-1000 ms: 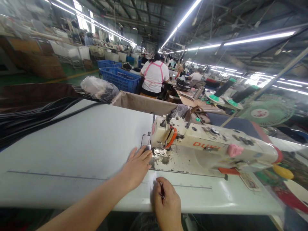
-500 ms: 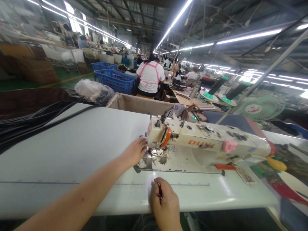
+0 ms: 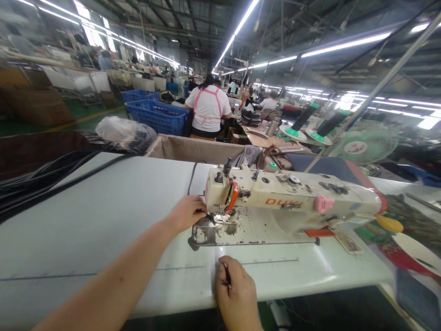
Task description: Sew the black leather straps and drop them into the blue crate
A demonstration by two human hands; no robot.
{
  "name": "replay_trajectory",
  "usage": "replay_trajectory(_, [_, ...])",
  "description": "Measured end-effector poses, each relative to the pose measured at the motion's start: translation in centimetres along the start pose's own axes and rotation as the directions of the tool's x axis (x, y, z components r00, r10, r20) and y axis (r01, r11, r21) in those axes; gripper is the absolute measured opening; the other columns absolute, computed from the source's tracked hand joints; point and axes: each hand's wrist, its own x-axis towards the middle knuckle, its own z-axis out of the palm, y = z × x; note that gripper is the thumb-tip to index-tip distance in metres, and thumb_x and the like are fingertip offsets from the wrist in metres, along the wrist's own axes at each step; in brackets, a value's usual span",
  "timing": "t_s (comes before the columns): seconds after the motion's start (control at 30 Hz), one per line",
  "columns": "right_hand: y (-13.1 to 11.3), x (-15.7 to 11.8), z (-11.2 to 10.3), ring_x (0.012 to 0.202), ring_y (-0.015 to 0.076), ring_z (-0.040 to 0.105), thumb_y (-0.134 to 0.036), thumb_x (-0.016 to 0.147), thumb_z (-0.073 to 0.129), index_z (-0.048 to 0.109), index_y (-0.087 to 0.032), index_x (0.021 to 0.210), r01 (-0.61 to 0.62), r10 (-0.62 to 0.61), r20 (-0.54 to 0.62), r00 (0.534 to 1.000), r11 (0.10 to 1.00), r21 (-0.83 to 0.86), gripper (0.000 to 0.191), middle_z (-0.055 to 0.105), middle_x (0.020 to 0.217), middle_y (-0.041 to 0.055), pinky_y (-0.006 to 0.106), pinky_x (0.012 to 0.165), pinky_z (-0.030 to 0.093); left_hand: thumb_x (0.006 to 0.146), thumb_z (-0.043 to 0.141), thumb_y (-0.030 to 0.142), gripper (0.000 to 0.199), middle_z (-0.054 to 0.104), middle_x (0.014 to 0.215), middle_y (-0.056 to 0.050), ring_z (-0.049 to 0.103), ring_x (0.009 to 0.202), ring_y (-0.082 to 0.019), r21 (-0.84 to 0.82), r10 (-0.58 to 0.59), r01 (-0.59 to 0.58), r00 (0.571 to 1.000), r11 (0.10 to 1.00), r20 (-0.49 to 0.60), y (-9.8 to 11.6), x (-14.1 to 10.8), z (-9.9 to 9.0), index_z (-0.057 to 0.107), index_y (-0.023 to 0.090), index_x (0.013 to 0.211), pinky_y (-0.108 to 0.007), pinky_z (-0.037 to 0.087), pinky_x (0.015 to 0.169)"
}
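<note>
The sewing machine (image 3: 292,202), cream with an orange guard, stands on a white table in front of me. My left hand (image 3: 188,213) is at the left of its needle and presser foot (image 3: 220,217), fingers bent and pressed together on something dark. A thin dark strip (image 3: 192,177) curves over the table just behind those fingers and seems to run into them; the join is hidden. Nearer to me, at the table's front edge, my right hand (image 3: 237,287) is curled closed. Between its thumb and fingers shows a small, narrow dark thing (image 3: 226,278), mostly covered.
Long black strips (image 3: 44,179) lie in a bundle on the left. A ruler scale (image 3: 179,268) runs along the table front. Beyond the table are a fabric-lined bin (image 3: 196,148), blue crates (image 3: 158,117) and a seated person (image 3: 208,110). Thread cones (image 3: 330,124) and a fan (image 3: 361,145) stand right.
My left hand has drawn slightly left from the needle area, and the thin dark strip now shows behind it. My right hand keeps its curled grip. The whole view has shifted a little.
</note>
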Motion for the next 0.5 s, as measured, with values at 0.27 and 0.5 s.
replay_trajectory(0.27, [-0.1, 0.0, 0.0, 0.066, 0.0171, 0.066, -0.016, 0.100, 0.045, 0.063, -0.021, 0.104, -0.015, 0.015, 0.025, 1.000, 1.000, 0.002, 0.019, 0.068, 0.077, 0.0011, 0.028, 0.062, 0.048, 0.085, 0.073, 0.019, 0.015, 0.080, 0.107, 0.000, 0.071, 0.104, -0.020, -0.064, -0.086, 0.087, 0.996, 0.994, 0.020, 0.1, -0.2, -0.3, 0.083, 0.028, 0.090, -0.032, 0.053, 0.099])
replay_trajectory(0.5, [-0.2, -0.1, 0.0, 0.063, 0.0173, 0.064, -0.015, 0.100, 0.045, 0.063, -0.021, 0.104, -0.012, 0.013, 0.015, 1.000, 1.000, -0.020, 0.019, 0.066, 0.075, 0.0009, 0.029, 0.060, 0.045, 0.087, 0.068, 0.018, 0.017, 0.075, 0.099, -0.001, 0.071, 0.087, -0.017, -0.085, -0.251, 0.253, 0.967, 0.964, 0.032, 2.4, -2.0, -0.3, 0.082, 0.026, 0.092, -0.027, 0.055, 0.081])
